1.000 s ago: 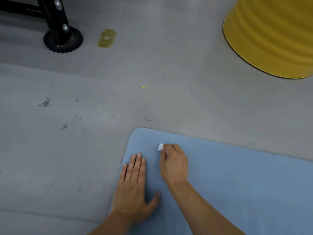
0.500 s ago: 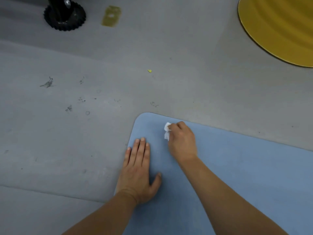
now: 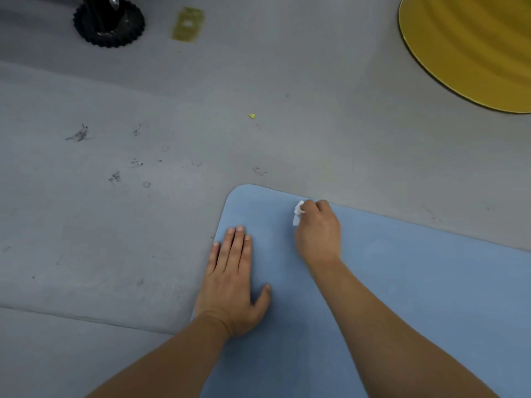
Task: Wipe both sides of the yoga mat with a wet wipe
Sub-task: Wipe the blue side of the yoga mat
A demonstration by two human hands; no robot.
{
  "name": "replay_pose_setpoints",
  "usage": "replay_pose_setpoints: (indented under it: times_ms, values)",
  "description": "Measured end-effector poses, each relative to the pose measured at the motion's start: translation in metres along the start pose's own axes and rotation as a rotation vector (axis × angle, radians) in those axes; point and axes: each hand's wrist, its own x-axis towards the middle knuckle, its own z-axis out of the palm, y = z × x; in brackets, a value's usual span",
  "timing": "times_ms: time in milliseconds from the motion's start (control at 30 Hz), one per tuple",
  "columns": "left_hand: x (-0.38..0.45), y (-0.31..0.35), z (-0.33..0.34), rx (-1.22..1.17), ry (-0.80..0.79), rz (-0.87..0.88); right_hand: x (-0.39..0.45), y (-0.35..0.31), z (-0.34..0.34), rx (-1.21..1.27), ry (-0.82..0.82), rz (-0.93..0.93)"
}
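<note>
Right hand (image 3: 317, 231) hides most of the wet wipe (image 3: 297, 214).

Blue yoga mat (image 3: 416, 297) runs off my frame at right and bottom edges; only one rounded corner visible. Wet wipe (image 3: 297, 214) mostly buried under curled fingers of right hand (image 3: 317, 234), I see just crumpled white bit poking out. Mat's underside hidden from me. Yellow drum (image 3: 474, 44) cut by top and right edges. Black toothed foot (image 3: 109, 24) cropped at top. Small yellow scrap (image 3: 251, 116) on floor too tiny to identify
</note>
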Motion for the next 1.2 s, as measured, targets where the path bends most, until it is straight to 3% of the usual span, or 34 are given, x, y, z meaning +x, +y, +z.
replay_pose_setpoints:
  times_ms: [67, 200, 233, 367, 467, 567, 633, 700, 800, 900, 967, 1033, 1100, 1200]
  values:
    - [0.0, -0.001, 0.0, 0.013, -0.013, 0.002, 0.003, -0.038, 0.013, 0.102, 0.013, 0.0]
    - [0.001, -0.002, 0.001, 0.058, -0.043, 0.009, 0.004, -0.102, 0.035, 0.157, -0.283, -0.247]
    - [0.0, -0.002, 0.001, 0.047, -0.037, 0.008, 0.006, -0.094, 0.032, 0.152, -0.269, -0.259]
    - [0.0, -0.002, 0.001, 0.037, -0.008, 0.011, 0.015, 0.011, -0.008, -0.009, 0.061, -0.098]
    - [0.0, -0.002, 0.001, 0.044, -0.006, 0.015, 0.018, 0.04, -0.022, -0.054, 0.107, 0.047]
    - [0.0, -0.002, 0.001, 0.04, -0.014, 0.014, 0.007, -0.025, 0.007, 0.066, 0.026, -0.092]
    - [0.0, -0.002, 0.001, 0.052, -0.025, 0.013, -0.002, -0.076, 0.023, 0.107, -0.204, -0.222]
    - [0.0, -0.003, 0.003, 0.043, -0.019, 0.015, -0.003, -0.086, 0.025, 0.103, -0.365, -0.296]
    - [0.0, -0.002, 0.002, 0.028, 0.005, 0.009, 0.002, -0.014, 0.001, 0.029, -0.214, -0.278]
    - [-0.001, -0.002, 0.004, 0.035, 0.022, 0.014, 0.003, 0.089, -0.05, -0.108, -0.061, -0.051]
    - [-0.001, -0.001, 0.005, 0.049, 0.03, 0.016, 0.001, 0.111, -0.07, -0.134, -0.017, 0.142]
    - [-0.001, -0.002, 0.004, 0.051, 0.025, 0.013, -0.001, 0.079, -0.053, -0.075, 0.052, 0.184]
    - [0.001, -0.002, 0.003, 0.056, 0.015, 0.016, -0.006, 0.019, -0.02, 0.038, 0.023, -0.008]
    - [0.001, -0.004, 0.003, 0.061, -0.006, 0.015, -0.022, -0.055, 0.011, 0.066, -0.293, -0.265]
